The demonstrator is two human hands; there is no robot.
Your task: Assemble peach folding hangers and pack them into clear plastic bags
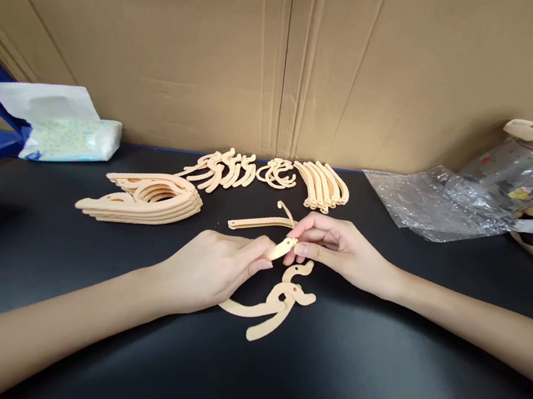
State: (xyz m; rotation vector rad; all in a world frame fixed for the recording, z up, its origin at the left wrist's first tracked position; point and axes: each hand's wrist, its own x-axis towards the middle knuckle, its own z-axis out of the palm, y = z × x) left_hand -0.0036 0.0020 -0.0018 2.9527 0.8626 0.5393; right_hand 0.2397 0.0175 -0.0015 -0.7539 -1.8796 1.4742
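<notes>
My left hand (215, 269) is closed around a small beige plastic piece (281, 249) that looks like a folding-hanger part, with its end showing past the thumb. At that piece's far end, the fingertips of my right hand (335, 245) pinch it; the fingers hide the joint. Just below the hands lie loose curved hook parts (291, 291), overlapping on the black table, partly covered by my left hand. Behind my right fingers rests a long flat hanger arm (260, 223) beside a thin hook (286, 213).
A stack of beige hanger frames (144, 207) lies left. At the back are curved parts (230, 170), small hooks (278, 173) and straight arms (322, 185). A tissue pack (71, 135) stands back left; clear plastic wrap (413, 199) and a transparent bottle (514, 168) are right. Cardboard (170, 42) walls the back.
</notes>
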